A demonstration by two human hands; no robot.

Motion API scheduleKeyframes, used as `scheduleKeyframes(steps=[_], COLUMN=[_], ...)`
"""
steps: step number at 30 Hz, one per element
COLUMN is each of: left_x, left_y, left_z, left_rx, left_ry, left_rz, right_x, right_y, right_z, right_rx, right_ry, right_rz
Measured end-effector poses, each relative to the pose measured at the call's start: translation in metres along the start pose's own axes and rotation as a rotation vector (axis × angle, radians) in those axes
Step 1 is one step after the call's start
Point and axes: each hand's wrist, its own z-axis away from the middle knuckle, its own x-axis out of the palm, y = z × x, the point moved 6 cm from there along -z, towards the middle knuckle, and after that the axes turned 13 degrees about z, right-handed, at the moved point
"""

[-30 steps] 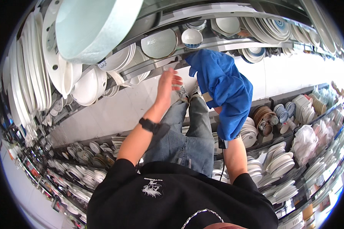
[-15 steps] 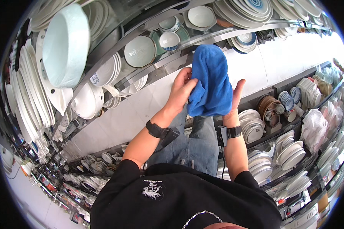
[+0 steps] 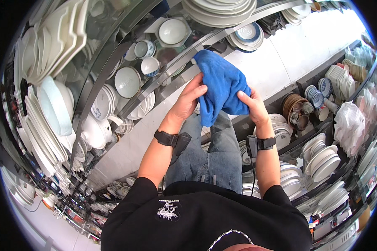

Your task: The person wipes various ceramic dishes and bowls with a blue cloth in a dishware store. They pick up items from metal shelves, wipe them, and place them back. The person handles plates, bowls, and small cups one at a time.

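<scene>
A soft blue cloth [image 3: 223,85] hangs between my two hands, in front of my body and over the pale floor. On its left edge, my left hand [image 3: 189,97] pinches the fabric between thumb and fingers. My right hand [image 3: 254,105] grips the right side, thumb on top of the cloth and fingers partly hidden behind it. The cloth is crumpled into folds, with one corner pointing up toward the shelf edge and another drooping near my left hand. Both wrists wear black straps with small dark boxes.
Glass shelves with a dark metal edge [image 3: 163,69] run along the left and far side, bearing white bowls [image 3: 127,82] and stacked plates [image 3: 222,11]. Lower shelves at right hold plates [image 3: 322,161], brown dishes [image 3: 295,106] and a clear plastic bag [image 3: 349,124]. White tiled floor [image 3: 280,62] lies between.
My right hand has closed from outstretched fingers onto the cloth's right side. The cloth has shifted from upright and draped to a wider, tilted spread. My view has turned slightly.
</scene>
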Motion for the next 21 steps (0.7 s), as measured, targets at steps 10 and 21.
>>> scheduleKeyframes(steps=[10, 21], left_x=[0.039, 0.083], left_y=[-0.012, 0.015], left_z=[-0.085, -0.086], left_rx=[0.259, 0.76], left_ry=[0.116, 0.332], left_rz=[-0.982, -1.521], right_x=[-0.091, -0.106], right_y=[-0.074, -0.077], right_z=[0.003, -0.005], right_rx=[-0.279, -0.184], right_ry=[0.472, 0.3], right_rz=[0.92, 0.397])
